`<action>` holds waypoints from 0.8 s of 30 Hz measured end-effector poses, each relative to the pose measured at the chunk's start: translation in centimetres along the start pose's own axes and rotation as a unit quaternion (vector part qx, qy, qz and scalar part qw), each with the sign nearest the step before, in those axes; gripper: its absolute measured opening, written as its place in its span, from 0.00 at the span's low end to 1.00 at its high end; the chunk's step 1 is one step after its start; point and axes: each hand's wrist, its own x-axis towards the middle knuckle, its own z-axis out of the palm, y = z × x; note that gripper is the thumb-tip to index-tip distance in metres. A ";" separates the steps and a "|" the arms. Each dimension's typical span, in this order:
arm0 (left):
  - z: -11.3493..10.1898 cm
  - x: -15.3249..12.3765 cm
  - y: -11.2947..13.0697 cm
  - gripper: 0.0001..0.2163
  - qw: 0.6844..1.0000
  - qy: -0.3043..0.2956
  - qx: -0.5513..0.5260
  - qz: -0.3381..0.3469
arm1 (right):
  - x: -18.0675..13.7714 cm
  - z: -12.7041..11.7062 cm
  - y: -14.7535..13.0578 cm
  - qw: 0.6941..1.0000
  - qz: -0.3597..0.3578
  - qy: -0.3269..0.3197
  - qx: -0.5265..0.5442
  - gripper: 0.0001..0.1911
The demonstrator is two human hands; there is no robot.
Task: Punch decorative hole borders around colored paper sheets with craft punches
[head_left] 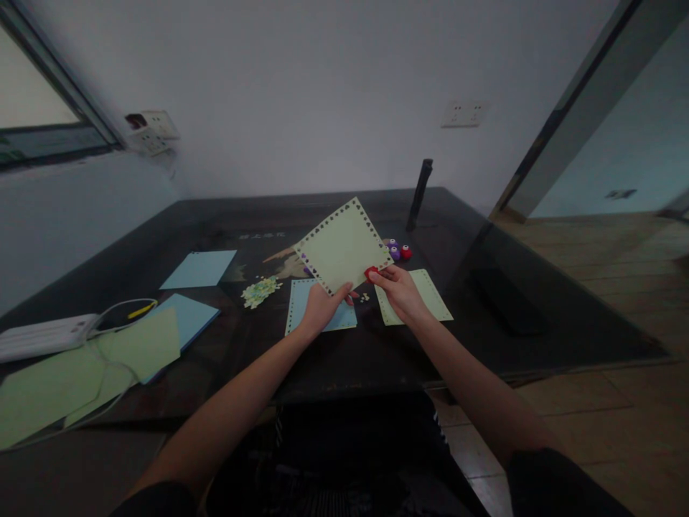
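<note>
My left hand (321, 309) grips the lower corner of a pale green paper sheet (344, 244), held tilted above the table. Small punched shapes run along the sheet's visible edges. Closed around a small red craft punch (371, 273), my right hand (402, 293) holds it at the sheet's lower right edge. Below lie a blue sheet with punched edges (297, 309) and another green punched sheet (428, 296). Just behind my right hand stand more punches, including a red one (406, 252) and a purple one (395, 253), partly hidden by the paper.
Paper cut-outs (260, 291) lie heaped left of the blue punched sheet. Farther left are a blue sheet (200, 269), stacked green sheets (145, 348) and a white power strip (46, 337) with a cable. A black upright object (420, 194) stands behind; a flat black object (506, 301) lies right.
</note>
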 end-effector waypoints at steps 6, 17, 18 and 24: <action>-0.2 0.1 -0.2 0.14 1.000 0.007 -0.002 -0.004 | -0.2 0.3 -0.5 1.000 -0.003 -0.007 -0.008 0.15; -0.4 0.2 0.0 0.14 1.000 0.008 0.002 0.004 | -0.1 0.2 -0.6 1.000 0.012 -0.021 0.012 0.13; -0.4 0.2 0.0 0.14 1.000 0.009 0.000 0.004 | -0.2 0.3 -0.6 1.000 0.013 -0.021 0.015 0.13; -0.4 0.2 -0.1 0.14 1.000 0.006 0.006 0.010 | -0.2 0.3 -0.7 1.000 0.015 -0.017 0.008 0.13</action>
